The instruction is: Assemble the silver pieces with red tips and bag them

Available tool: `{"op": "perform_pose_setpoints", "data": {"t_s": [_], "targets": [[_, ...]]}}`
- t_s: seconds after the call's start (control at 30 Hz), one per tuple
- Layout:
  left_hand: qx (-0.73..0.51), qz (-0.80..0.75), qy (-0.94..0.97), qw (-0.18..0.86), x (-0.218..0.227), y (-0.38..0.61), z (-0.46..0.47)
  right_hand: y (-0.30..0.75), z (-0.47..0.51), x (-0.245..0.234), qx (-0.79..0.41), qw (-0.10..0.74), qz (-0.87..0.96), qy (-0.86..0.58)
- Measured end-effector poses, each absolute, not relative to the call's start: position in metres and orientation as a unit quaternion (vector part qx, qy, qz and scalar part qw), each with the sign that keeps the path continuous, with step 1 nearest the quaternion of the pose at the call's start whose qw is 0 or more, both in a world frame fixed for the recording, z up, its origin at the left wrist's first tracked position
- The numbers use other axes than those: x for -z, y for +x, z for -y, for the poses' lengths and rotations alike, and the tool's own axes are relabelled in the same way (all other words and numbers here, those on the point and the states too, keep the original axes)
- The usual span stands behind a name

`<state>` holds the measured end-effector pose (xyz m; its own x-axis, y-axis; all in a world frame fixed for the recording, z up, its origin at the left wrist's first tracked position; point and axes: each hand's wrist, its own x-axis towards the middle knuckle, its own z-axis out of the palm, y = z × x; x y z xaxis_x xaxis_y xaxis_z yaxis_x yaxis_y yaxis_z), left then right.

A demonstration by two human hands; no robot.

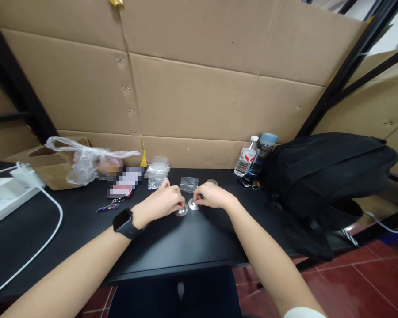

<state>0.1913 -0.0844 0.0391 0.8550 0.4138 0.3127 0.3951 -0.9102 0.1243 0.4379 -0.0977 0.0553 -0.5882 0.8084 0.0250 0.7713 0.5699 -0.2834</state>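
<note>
Near the middle of the black table, my left hand [166, 201], with a dark watch [122, 221] on its wrist, pinches the small red middle of a shiny round disc [183, 212]. Just to the right, my right hand [210, 195] has its fingers closed on the red middle of a second shiny disc [192, 205]. Both discs lie on the tabletop, close beside each other. Behind my right hand a third round shiny piece [212, 181] is partly hidden. A clear plastic bag [189, 183] lies flat beyond the two discs. My fingers cover much of the red parts.
More clear bags [158, 170] are piled at the back. A phone-like item [126, 183], a knotted plastic bag [89, 163] and a power strip [11, 194] are on the left. On the right stand a water bottle [246, 158], a blue-lidded bottle [264, 152] and a black backpack [321, 176].
</note>
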Motion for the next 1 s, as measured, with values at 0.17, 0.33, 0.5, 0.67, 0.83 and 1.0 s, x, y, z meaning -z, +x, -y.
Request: {"op": "perform_pose_setpoints", "data": {"t_s": [0.17,0.33,0.5,0.67,0.83,1.0], "targets": [[-0.216,-0.290,0.932,0.025,-0.041,0.189,0.078,0.437,0.101,-0.062,-0.150,0.154,0.879,-0.426],[-0.313,-0.387,0.865,0.058,-0.048,0.189,0.076,0.434,0.100,-0.066,-0.171,0.334,0.816,-0.439],[-0.397,-0.404,0.808,0.160,-0.049,0.196,0.078,0.419,0.095,-0.054,-0.267,0.441,0.741,-0.431],[-0.442,-0.374,0.783,0.228,-0.042,0.200,0.077,0.404,0.098,-0.045,-0.441,0.487,0.653,-0.378],[-0.442,-0.385,0.781,0.214,-0.039,0.200,0.075,0.404,0.100,-0.046,-0.508,0.483,0.609,-0.372],[-0.368,-0.409,0.827,0.113,-0.036,0.201,0.075,0.408,0.099,-0.048,-0.480,0.462,0.645,-0.375]]}}
